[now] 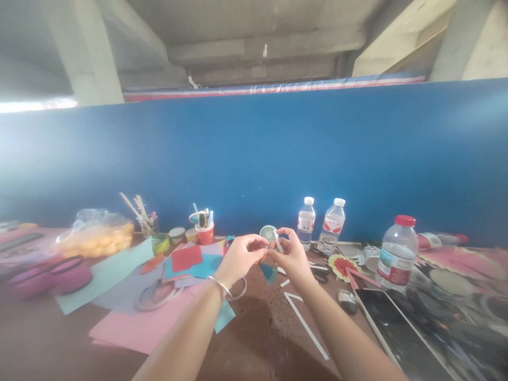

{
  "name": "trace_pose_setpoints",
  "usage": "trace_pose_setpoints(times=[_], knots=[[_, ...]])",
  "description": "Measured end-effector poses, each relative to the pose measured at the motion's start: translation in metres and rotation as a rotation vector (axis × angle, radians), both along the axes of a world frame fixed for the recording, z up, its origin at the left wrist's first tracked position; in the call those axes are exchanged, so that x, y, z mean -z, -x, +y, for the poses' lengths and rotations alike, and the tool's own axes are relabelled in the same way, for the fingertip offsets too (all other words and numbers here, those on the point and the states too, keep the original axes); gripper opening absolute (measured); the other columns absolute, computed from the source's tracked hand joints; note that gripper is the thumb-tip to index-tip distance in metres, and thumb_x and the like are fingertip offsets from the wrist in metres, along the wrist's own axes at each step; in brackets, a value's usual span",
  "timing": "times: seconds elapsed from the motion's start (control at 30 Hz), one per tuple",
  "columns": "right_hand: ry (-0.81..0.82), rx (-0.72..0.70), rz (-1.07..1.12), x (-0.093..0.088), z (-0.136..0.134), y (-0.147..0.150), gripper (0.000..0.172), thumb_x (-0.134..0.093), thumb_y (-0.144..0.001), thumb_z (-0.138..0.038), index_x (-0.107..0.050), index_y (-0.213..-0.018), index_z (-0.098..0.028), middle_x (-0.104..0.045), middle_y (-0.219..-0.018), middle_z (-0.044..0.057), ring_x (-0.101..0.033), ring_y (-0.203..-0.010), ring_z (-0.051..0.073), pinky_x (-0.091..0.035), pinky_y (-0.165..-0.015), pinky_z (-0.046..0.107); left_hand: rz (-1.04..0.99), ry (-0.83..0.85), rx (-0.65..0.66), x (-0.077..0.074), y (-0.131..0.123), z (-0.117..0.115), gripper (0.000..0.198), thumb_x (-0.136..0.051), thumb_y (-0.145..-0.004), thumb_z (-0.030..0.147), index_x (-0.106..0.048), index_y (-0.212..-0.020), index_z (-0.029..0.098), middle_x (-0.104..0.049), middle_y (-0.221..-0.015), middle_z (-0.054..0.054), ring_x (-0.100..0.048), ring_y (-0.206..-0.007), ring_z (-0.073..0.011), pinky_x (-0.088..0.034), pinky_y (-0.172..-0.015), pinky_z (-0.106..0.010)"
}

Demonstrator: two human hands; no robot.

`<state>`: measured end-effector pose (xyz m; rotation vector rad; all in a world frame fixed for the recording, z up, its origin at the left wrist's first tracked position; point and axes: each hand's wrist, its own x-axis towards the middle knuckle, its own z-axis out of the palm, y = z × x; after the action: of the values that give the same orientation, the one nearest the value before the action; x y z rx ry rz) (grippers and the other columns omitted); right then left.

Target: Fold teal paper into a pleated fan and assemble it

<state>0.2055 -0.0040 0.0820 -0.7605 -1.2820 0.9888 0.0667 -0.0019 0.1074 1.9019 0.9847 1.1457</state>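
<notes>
My left hand (pixel 243 257) and my right hand (pixel 294 258) meet over the brown table, fingertips nearly together. A thin curved white strip (pixel 278 242) is pinched in the right fingers. My left thumb and fingers close on a small piece with a bit of orange; the fingers hide most of it. Just below the fingertips shows a teal fan-shaped piece (pixel 270 273); whether it is joined to the held piece I cannot tell. A small round pale green fan (pixel 268 232) is behind the hands. A silver bangle (pixel 220 286) circles my left wrist.
Coloured paper sheets (pixel 146 323) spread at left, near a bag of yellow items (pixel 95 235) and a red cup of tools (pixel 205 234). White strips (pixel 307 325), a phone (pixel 400 333), a red-capped bottle (pixel 398 254) and two white-capped bottles (pixel 331 227) are at right.
</notes>
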Motion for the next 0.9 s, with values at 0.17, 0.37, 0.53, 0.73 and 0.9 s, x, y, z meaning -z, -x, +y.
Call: trace_pose_setpoints(times=[0.17, 0.37, 0.53, 0.73, 0.9], knots=[[-0.051, 0.199, 0.001, -0.015, -0.011, -0.005, 0.018, -0.057, -0.066, -0.029, -0.051, -0.08, -0.019, -0.053, -0.075, 0.0, -0.045, -0.048, 0.007, -0.036, -0.04, 0.018, 0.082, -0.1, -0.102, -0.002, 0.007, 0.001, 0.022, -0.047, -0.071, 0.023, -0.061, -0.088, 0.018, -0.061, -0.075, -0.002, -0.054, -0.068, -0.0134, -0.041, -0.062, -0.024], [0.004, 0.066, 0.216, -0.035, -0.037, 0.002, 0.019, -0.062, -0.064, -0.031, -0.055, -0.075, -0.017, -0.048, -0.061, -0.004, -0.032, -0.036, 0.002, -0.029, -0.034, 0.017, 0.212, -0.284, -0.231, -0.005, 0.001, -0.003, 0.019, -0.043, -0.07, 0.017, -0.061, -0.077, 0.019, -0.057, -0.084, -0.001, -0.051, -0.065, -0.0111, -0.04, -0.064, -0.023], [0.245, -0.134, 0.354, -0.026, -0.04, 0.018, 0.021, -0.064, -0.06, -0.034, -0.055, -0.069, -0.017, -0.029, -0.041, -0.01, -0.019, -0.034, 0.002, -0.018, -0.03, 0.015, 0.164, -0.304, -0.228, -0.006, -0.007, -0.01, 0.017, -0.044, -0.073, 0.025, -0.058, -0.079, 0.019, -0.057, -0.079, -0.001, -0.051, -0.069, -0.0138, -0.04, -0.065, -0.025], [0.337, -0.053, 0.317, -0.017, -0.029, 0.016, 0.026, -0.064, -0.058, -0.038, -0.058, -0.071, -0.016, -0.027, -0.038, -0.01, -0.02, -0.032, 0.003, -0.021, -0.029, 0.016, -0.033, -0.136, -0.134, -0.013, -0.007, -0.017, 0.018, -0.048, -0.073, 0.03, -0.057, -0.08, 0.017, -0.06, -0.073, -0.002, -0.054, -0.068, -0.0148, -0.041, -0.062, -0.025], [0.293, -0.031, 0.318, -0.017, -0.025, 0.011, 0.023, -0.064, -0.059, -0.037, -0.058, -0.067, -0.016, -0.027, -0.036, -0.01, -0.02, -0.032, 0.002, -0.026, -0.031, 0.016, -0.138, -0.036, -0.023, -0.016, -0.004, -0.013, 0.02, -0.053, -0.071, 0.032, -0.056, -0.08, 0.014, -0.06, -0.075, -0.004, -0.055, -0.072, -0.0151, -0.042, -0.066, -0.026]])
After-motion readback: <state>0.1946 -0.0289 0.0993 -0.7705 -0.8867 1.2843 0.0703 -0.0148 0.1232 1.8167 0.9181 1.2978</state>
